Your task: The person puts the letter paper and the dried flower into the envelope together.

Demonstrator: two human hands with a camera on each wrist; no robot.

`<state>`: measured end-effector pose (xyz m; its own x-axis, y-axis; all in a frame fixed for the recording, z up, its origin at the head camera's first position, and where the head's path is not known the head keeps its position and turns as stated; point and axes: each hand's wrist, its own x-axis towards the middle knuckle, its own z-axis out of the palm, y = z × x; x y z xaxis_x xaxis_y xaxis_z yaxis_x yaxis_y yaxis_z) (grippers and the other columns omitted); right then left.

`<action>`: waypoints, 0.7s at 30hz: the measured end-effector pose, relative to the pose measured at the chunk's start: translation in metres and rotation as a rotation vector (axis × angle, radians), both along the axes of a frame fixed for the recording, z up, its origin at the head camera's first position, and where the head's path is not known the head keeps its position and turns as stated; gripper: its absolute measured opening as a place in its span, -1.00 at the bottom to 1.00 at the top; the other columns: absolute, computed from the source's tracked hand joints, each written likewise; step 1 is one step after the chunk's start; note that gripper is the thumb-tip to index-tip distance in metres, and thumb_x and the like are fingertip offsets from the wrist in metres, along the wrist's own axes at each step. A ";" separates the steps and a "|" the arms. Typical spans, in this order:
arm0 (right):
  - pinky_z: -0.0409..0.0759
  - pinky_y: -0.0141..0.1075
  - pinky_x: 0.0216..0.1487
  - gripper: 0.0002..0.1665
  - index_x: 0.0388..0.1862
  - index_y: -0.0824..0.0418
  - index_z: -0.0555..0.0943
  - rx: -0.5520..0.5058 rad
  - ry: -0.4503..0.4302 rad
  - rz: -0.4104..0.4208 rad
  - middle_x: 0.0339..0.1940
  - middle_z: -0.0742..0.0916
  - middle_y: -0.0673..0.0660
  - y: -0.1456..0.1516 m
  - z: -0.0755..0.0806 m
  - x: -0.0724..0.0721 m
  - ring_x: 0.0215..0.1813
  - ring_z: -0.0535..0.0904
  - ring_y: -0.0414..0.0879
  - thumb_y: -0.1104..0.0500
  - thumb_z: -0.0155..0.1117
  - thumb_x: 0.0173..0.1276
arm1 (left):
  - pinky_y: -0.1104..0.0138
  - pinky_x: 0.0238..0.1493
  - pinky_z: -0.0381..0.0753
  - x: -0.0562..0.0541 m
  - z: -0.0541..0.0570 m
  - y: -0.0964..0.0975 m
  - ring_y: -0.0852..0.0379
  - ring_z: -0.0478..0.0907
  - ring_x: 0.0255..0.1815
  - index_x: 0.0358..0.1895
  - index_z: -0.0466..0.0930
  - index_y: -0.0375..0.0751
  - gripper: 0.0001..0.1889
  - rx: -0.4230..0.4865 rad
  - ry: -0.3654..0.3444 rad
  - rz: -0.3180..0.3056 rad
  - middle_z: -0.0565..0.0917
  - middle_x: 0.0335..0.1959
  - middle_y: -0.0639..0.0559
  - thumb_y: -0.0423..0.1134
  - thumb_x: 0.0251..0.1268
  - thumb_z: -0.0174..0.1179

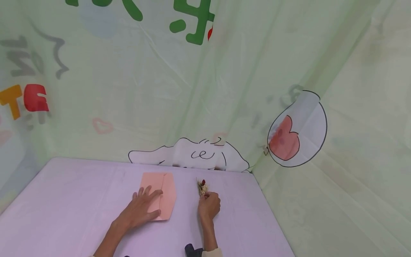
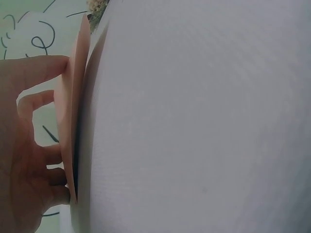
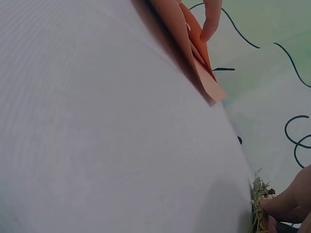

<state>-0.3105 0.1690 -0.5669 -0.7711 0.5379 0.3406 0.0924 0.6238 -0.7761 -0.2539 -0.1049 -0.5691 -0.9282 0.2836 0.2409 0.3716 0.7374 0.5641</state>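
A pink paper envelope (image 1: 168, 200) lies on the table, with a folded edge running along its length. My left hand (image 1: 141, 208) rests on it, fingers spread, and the left wrist view shows fingertips touching the envelope (image 2: 68, 111). To the right, apart from the envelope, my right hand (image 1: 209, 206) pinches a small bunch of dried flowers (image 1: 203, 187) with a red bloom and pale blossoms. Thin stems of the bunch (image 3: 260, 199) show below the fingers in the right wrist view. An orange inner face of the envelope is visible there at a gap in the fold.
A pale lilac cloth covers the table (image 1: 83, 200). Behind it hangs a light green curtain (image 1: 154, 89) printed with letters and cartoon drawings, which also closes off the right side. A dark object (image 1: 192, 251) sits by the right wrist.
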 end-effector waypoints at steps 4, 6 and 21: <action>0.71 0.17 -0.22 -0.88 -0.26 0.44 0.85 -0.026 0.007 0.004 -0.44 0.83 0.31 0.001 0.001 -0.001 -0.36 0.78 0.20 0.49 0.49 0.21 | -0.63 0.52 0.14 0.000 0.002 0.000 -0.75 0.21 0.62 0.56 0.48 0.06 -0.29 0.002 -0.013 0.003 0.35 0.63 -0.54 0.18 0.39 0.32; 0.70 0.13 -0.23 -0.88 -0.25 0.45 0.84 -0.043 0.016 0.018 -0.44 0.83 0.31 0.002 0.004 0.000 -0.36 0.77 0.17 0.49 0.50 0.22 | -0.62 0.54 0.11 0.000 0.002 0.000 -0.75 0.19 0.63 0.57 0.47 0.05 -0.29 0.005 -0.019 0.003 0.34 0.64 -0.54 0.17 0.40 0.31; 0.75 -0.10 -0.27 -0.85 -0.22 0.43 0.87 -0.156 0.031 0.148 -0.41 0.86 0.27 -0.022 0.024 -0.002 -0.36 0.77 0.04 0.47 0.52 0.22 | -0.60 0.59 0.04 0.002 0.004 0.000 -0.73 0.12 0.67 0.58 0.46 0.08 -0.29 0.023 -0.070 0.006 0.28 0.68 -0.53 0.17 0.42 0.31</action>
